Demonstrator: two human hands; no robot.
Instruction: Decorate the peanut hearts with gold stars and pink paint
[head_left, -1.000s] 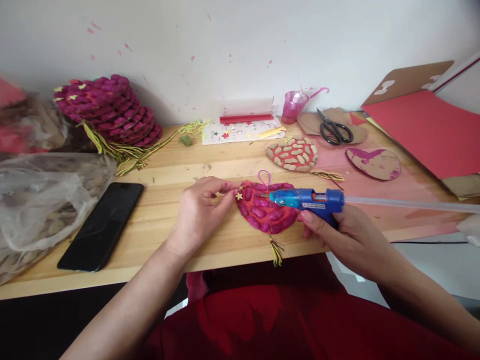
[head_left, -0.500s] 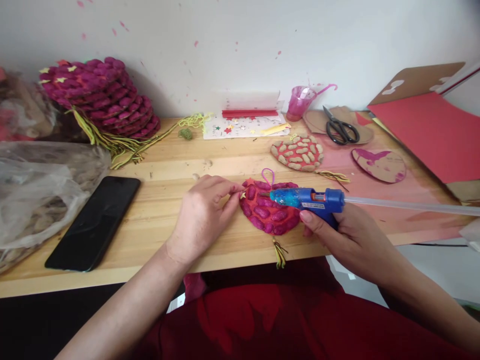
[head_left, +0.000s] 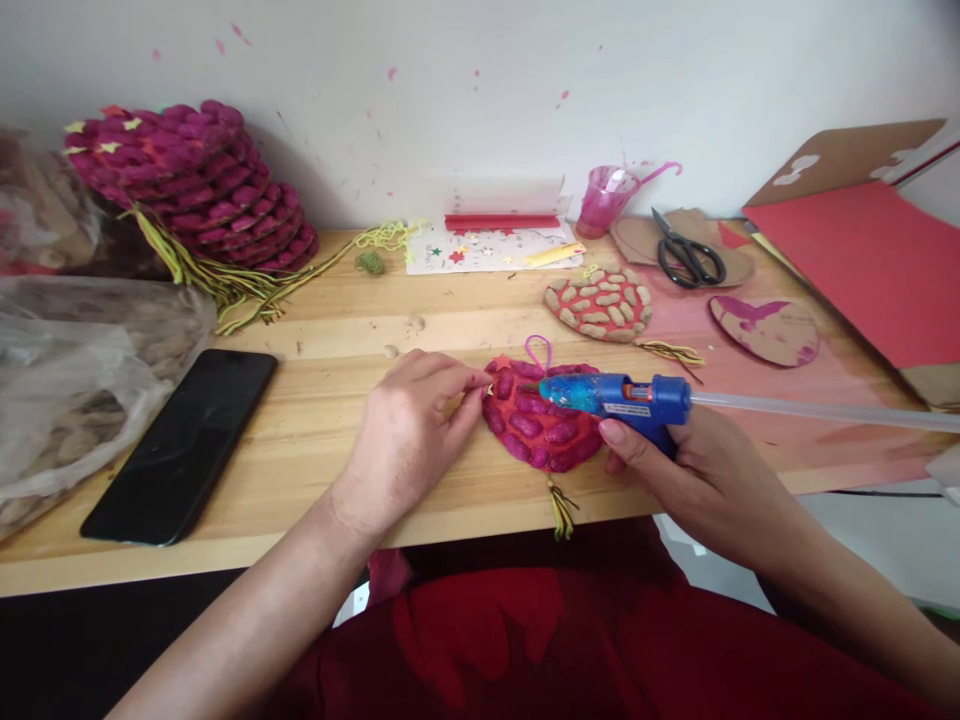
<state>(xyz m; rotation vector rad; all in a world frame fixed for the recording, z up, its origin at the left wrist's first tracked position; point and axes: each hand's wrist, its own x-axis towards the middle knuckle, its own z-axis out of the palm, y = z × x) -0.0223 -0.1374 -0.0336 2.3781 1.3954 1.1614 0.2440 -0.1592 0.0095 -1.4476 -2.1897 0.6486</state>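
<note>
Nearest the table's front edge, a green, yellow and dark tassel (head_left: 562,510) hangs from the lower tip of the purple heart (head_left: 559,432). The heart lies flat on the wooden table (head_left: 289,435), between the 2 hands, and is faced with purple peanuts; 1 pink loop extends from its top.

Right hand (head_left: 694,470): fingers wrapped around the grip of the blue glue gun (head_left: 649,402). The nozzle points left above the heart; contact cannot be determined. A long translucent glue stick (head_left: 787,407) extends from the rear.

Left hand (head_left: 409,430): thumb and index fingertips pinched together on 1 small yellow star (head_left: 490,389), mostly hidden, at the heart's left edge. The other fingers are curled.

Left of this hand: black phone (head_left: 180,450), then clear plastic bag (head_left: 67,400) containing peanuts.

Beyond the purple heart: unpainted peanut heart (head_left: 600,303), with a cardboard heart (head_left: 772,335) to its right.

Farther back: black-handled scissors (head_left: 694,262) on cardboard pieces, a paper sheet (head_left: 480,258) bearing small stars, and a stack of purple hearts (head_left: 225,190) at left.

Near the wall: pink-stained cup (head_left: 600,205).
</note>
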